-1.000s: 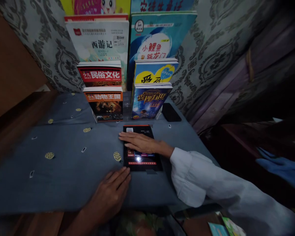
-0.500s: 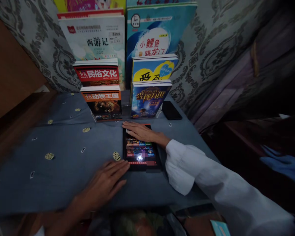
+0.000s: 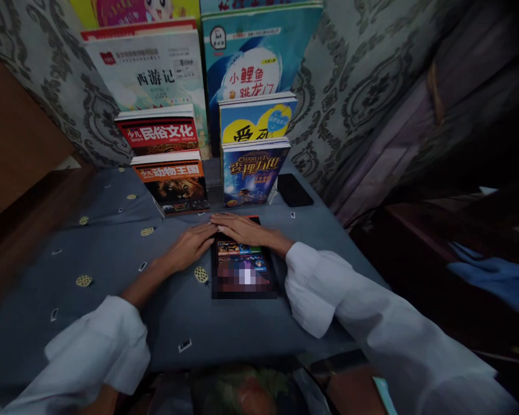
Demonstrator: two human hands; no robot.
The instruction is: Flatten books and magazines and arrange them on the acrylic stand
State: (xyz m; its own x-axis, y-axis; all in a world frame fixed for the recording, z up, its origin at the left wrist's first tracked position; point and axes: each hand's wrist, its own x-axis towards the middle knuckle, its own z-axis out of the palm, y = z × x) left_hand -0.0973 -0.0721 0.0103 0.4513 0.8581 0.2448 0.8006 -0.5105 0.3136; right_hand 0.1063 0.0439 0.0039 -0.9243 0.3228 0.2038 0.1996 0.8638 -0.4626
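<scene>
A dark book (image 3: 242,262) with small colourful pictures on its cover lies flat on the blue-grey cloth. My right hand (image 3: 240,229) rests open and flat across its upper part, fingers stretched to the left. At the book's upper left edge, my left hand (image 3: 193,245) lies open, its fingertips close to those of my right hand. Neither hand is wrapped around anything. Part of the cover is hidden under my right hand, and its lower part is blurred.
Behind the hands stand upright books: an orange one with a lion (image 3: 173,184), a purple-blue one (image 3: 254,173), and taller ones behind. A black phone-like object (image 3: 294,190) lies at their right. Patterned curtain (image 3: 363,98) hangs behind.
My left hand has moved up from the book's lower left corner to its upper left edge. My right hand stays on the upper part of the book. The view has shifted slightly.
</scene>
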